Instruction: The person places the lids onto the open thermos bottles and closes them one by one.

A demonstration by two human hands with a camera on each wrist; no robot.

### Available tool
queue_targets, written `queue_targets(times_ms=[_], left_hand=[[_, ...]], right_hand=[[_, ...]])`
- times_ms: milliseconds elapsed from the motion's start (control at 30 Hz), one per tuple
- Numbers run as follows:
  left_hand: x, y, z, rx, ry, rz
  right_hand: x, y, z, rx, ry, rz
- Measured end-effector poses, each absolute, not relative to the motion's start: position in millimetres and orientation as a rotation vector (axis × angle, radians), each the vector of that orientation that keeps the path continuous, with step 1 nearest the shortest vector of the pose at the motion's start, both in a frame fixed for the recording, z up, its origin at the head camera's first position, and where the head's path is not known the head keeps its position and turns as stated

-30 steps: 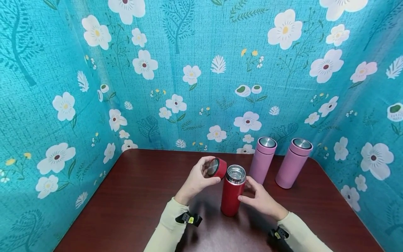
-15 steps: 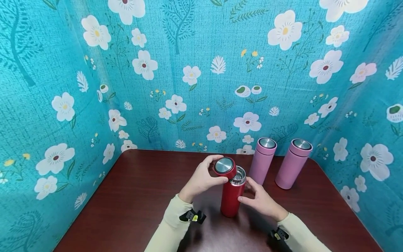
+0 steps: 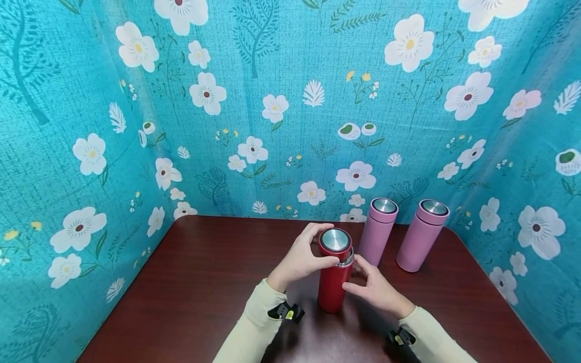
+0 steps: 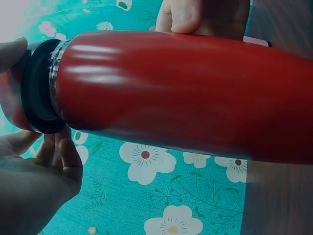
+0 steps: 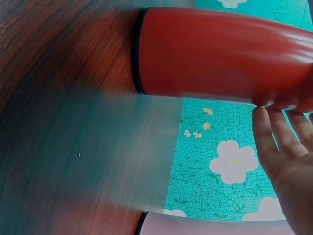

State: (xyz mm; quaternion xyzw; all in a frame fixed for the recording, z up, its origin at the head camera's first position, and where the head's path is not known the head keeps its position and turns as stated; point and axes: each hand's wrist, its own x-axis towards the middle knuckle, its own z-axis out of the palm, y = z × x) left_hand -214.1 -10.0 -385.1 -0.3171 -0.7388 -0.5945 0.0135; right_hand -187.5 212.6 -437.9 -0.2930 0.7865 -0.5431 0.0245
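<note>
A red thermos (image 3: 332,290) stands upright on the table. My left hand (image 3: 303,255) grips its red lid (image 3: 336,241), which has a silver disc on top, between the thumb and the fingers. The lid sits slightly tilted over the steel mouth, and some of the bright neck shows at the right. Seen from the left wrist, the lid's black inner rim (image 4: 43,90) is just at the steel neck (image 4: 55,81). My right hand (image 3: 380,290) holds the thermos body from the right, thumb in front; the right wrist view shows its fingertips (image 5: 260,115) touching the red wall.
Behind my right hand stand two pink thermoses, the nearer one (image 3: 378,234) and the one farther right (image 3: 419,241), both with lids on. The dark wooden table (image 3: 195,287) meets a blue flowered cloth (image 3: 272,75) at the back and both sides.
My left hand has carried the lid rightward from beside the thermos onto its mouth, turning the silver disc to face up. My right hand and the thermos body have stayed in place.
</note>
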Motion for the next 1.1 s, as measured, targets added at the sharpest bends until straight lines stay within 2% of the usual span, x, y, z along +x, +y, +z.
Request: queue_targets(times_ms=[667,867,1100], left_hand=[[-220,-2,-383,-1.011,-2.404,-1.767],[-204,-6,-366,-1.023,-2.478,-1.746],[-218,-5,-393,-1.028,-2.426,-1.814]], right_hand=[[-188,213,-439,-0.946,2.423,-1.683],[-188,213,-438,-0.937,2.431,-1.675],[-188,213,-439,-0.920,2.436,-1.676]])
